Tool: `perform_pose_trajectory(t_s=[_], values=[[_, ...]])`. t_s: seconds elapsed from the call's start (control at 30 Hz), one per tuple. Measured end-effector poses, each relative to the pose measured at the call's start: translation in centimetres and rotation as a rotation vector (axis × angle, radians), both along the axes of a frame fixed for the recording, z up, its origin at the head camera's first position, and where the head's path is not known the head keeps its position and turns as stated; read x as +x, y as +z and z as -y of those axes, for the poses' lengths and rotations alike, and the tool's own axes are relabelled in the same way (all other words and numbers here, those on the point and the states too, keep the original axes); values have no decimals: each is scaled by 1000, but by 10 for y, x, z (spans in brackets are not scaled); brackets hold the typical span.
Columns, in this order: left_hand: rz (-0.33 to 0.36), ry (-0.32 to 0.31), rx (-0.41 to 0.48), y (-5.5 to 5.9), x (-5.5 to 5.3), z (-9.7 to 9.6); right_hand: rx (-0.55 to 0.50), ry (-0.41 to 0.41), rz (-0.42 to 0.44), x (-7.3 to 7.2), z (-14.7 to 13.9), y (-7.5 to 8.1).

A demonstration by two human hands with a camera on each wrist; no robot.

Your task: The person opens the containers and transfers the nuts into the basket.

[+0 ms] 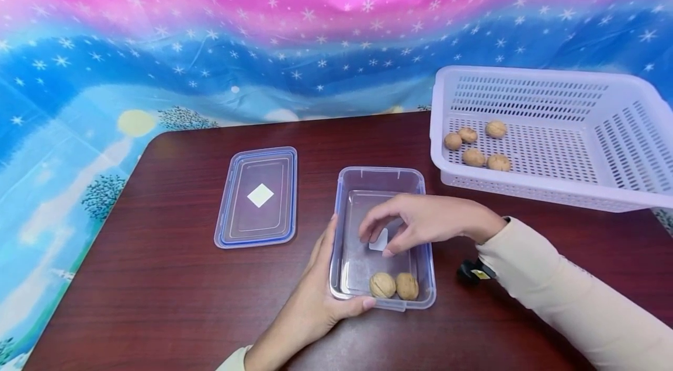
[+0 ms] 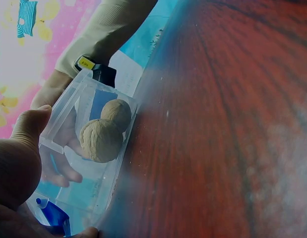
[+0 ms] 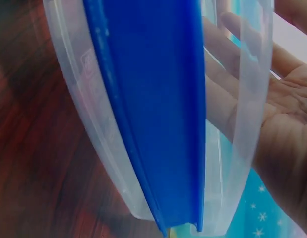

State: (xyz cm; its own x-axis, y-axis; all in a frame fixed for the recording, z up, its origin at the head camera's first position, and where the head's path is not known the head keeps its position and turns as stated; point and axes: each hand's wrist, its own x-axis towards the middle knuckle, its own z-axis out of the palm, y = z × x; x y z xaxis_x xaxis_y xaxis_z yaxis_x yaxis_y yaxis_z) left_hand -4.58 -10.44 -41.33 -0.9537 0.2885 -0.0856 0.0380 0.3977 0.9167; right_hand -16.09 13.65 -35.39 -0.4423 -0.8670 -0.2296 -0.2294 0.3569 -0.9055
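A clear plastic food container (image 1: pixel 428 271) stands on the table without its lid. My left hand (image 1: pixel 310 307) grips its near left corner, the thumb over the front rim and the fingers along the left wall. Two walnuts (image 1: pixel 382 285) lie side by side at the container's near end; the left wrist view shows these walnuts (image 2: pixel 100 141) through the clear wall. My right hand (image 1: pixel 426 219) reaches in over the right wall with loosely bent fingers, nothing between them, above a white label (image 1: pixel 378 240). In the right wrist view a blue side latch (image 3: pixel 153 114) partly covers the fingers.
A clear lid (image 1: pixel 242 219) with a blue seal and a white square sticker lies flat to the left. At the back right stands a lavender perforated basket (image 1: pixel 536 193) with several walnuts (image 1: pixel 474 157) in its left part. A snowflake-patterned cloth (image 1: pixel 315 38) hangs behind the table.
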Motion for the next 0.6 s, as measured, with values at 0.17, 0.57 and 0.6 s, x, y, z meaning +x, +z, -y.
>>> perform_pose_trajectory(t_s=[0.17,0.57,0.6], values=[[7,-5,15,1,0,0,32,67,-39,0,8,-3],[-4,-8,7,1,0,0,84,205,-27,-2,25,-12],[-3,-8,8,1,0,0,89,217,-24,-2,26,-13]])
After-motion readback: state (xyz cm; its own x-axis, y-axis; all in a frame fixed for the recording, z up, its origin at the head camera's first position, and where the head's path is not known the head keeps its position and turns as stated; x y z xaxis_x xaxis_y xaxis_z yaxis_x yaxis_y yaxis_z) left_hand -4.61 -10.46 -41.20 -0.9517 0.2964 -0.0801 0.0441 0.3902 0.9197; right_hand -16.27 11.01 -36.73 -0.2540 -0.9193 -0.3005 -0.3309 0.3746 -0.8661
